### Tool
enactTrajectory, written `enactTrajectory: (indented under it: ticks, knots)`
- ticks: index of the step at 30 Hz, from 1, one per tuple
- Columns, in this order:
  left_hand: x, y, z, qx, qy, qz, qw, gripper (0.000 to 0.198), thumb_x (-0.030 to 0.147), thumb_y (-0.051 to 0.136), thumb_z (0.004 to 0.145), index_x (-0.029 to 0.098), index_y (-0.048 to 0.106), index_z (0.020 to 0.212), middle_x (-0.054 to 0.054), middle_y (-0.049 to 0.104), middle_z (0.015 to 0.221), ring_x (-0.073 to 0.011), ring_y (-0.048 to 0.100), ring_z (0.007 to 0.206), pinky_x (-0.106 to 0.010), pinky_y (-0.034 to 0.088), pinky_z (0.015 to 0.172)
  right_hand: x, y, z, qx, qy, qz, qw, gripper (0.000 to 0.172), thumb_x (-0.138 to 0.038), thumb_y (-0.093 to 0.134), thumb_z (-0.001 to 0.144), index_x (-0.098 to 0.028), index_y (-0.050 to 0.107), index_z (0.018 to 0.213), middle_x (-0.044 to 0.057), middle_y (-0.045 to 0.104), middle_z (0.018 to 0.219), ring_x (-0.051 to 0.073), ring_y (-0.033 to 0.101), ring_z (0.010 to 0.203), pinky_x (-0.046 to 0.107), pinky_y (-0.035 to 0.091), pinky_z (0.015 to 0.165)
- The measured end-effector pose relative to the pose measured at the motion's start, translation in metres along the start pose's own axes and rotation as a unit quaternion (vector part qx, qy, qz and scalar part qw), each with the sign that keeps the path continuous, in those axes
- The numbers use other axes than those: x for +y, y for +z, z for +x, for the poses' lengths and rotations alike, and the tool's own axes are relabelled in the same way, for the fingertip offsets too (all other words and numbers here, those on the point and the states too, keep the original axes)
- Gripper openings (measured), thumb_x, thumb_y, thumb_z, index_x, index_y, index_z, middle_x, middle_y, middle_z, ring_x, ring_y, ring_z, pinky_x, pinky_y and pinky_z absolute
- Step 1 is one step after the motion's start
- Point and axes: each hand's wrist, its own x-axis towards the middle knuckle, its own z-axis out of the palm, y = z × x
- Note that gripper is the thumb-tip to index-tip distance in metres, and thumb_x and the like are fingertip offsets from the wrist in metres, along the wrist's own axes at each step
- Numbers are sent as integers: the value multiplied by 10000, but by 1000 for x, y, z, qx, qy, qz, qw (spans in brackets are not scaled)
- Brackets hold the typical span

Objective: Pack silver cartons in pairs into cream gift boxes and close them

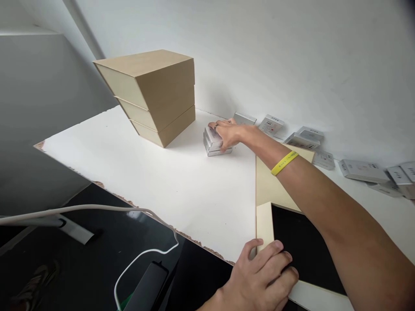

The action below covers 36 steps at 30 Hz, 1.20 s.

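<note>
1. Writing: one yellow wristband (284,163) on my right wrist carries dark print that is too small to read. The small silver boxes show dark dots and fine print, none of it legible. I can read no brand anywhere.
2. Tan boxes (155,97): three, stacked on the white table (145,172) close to the wall. Every place below is given from this stack.
3. Stack of small silver boxes (214,144): three as far as I can tell, just right of the tan boxes and not touching them.
4. My right hand (230,134): laid over that silver stack with the fingers bent down around it, closed on it. There is a ring on one finger.
5. Loose silver boxes (363,170): at least eight, strung along the wall further right of the tan boxes. Those at the far end overlap, so I cannot tell the exact count.
6. Open box (269,190): one, tan with a black inside, right of the tan boxes and nearer to me.
7. My left hand (262,276): clamped on the open box's near corner, thumb on the wall and fingers curled over the rim onto the black lining.
8. White cable (97,209): one, below the table edge, in front of the tan boxes.
</note>
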Motion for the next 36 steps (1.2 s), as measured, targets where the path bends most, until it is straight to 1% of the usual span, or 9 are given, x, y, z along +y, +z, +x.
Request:
enactTrajectory:
  ticks: [3,7,9,12,16,24,27,31,36]
  knots:
    - [-1,-2,3,6,-7,-16,1000,262,90,527,903,125,714,1083,-81,747,1118,-217,583,1332,-405,393,1153,26,-12,-10,55,-34,62,996,1367,-543,917,610,-296,68,1653,120,214,1699,435,198,1544,626,281,1223]
    - [0,-2,4,7,-10,-32,999,262,104,530,898,117,710,1087,-85,754,1099,-225,598,1317,-419,394,1161,99,-6,-30,268,128,114,948,650,-534,488,1001,-223,323,1548,145,446,1549,309,459,1384,488,387,1142]
    - [1,-1,3,9,-15,-27,999,264,103,540,891,126,709,1092,-81,757,1095,-221,611,1297,-413,408,1147,131,12,-38,280,238,68,928,539,-459,470,1012,-125,445,1434,219,518,1446,354,446,1373,538,325,1159]
    - [0,-1,2,4,-12,-14,1000,257,117,559,887,145,706,1096,-80,752,1122,-218,628,1270,-407,432,1122,155,42,-44,231,281,59,929,484,-394,582,951,-83,524,1317,266,593,1319,390,488,1313,583,302,1143]
    - [1,-2,1,-10,-8,-10,1000,247,137,562,910,143,702,1114,-79,740,1158,-222,608,1301,-414,405,1151,150,52,-46,229,274,82,931,312,-275,547,940,-120,586,1208,222,661,1204,372,589,1188,579,363,1093]
    - [3,-8,5,-35,-13,-19,999,286,120,525,931,121,677,1172,-92,737,1153,-229,574,1349,-407,407,1142,94,-21,-46,373,217,306,849,428,-399,489,1021,-122,440,1343,198,589,1355,235,652,1119,391,570,932]
    - [4,-12,8,-53,-21,-10,998,267,143,540,949,130,664,1184,-95,737,1171,-226,586,1333,-398,424,1125,69,-22,-39,316,185,376,851,437,-489,386,1055,-152,490,1313,169,646,1262,231,696,1030,362,623,803]
    - [6,-16,11,-64,-32,-11,997,250,144,551,953,127,653,1181,-94,733,1151,-225,605,1306,-391,441,1108,53,0,-37,204,218,369,880,547,-652,568,936,-174,605,1200,159,707,1015,340,706,957,537,608,863]
    - [5,-17,14,-61,-29,-26,997,267,120,572,934,114,643,1191,-88,730,1142,-220,589,1320,-391,429,1119,82,16,-54,184,254,316,895,659,-778,354,960,-193,634,1084,140,718,956,279,710,814,458,606,796]
